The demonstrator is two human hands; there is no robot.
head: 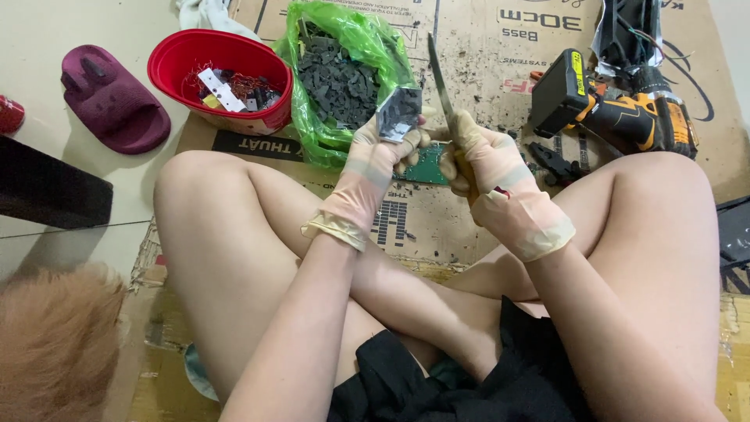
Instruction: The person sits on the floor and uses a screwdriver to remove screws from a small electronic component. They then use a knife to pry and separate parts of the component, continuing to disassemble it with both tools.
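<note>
Working across from the left, I see a maroon slipper [113, 98] on the pale floor, then a red bowl [223, 78] with bits of copper wire and small parts in it, and beside it a green plastic bag [344, 74] packed with dark grey chips. In front of the bag my left hand [375, 160], gloved, has its grip closed around a small dark grey block [400, 112], pinched between thumb and fingers and held up over the cardboard sheet [437, 227] that covers the floor. The block looks stiff, light and likely brittle, judging by the crumbs scattered on the cardboard; I would hold it by its side edges, as now, leaving the top face free. Just to the right my right hand [488, 168], also gloved, is wrapped tight around the handle of a knife [439, 78], blade pointing up and away, its lower edge close to the block. The thin gloves may be slippery on the handle, so a firm full-fist hold suits it. A green circuit board [426, 166] lies under the hands. Further right sit black pliers [555, 164] and a yellow-and-black cordless drill [617, 105].
</note>
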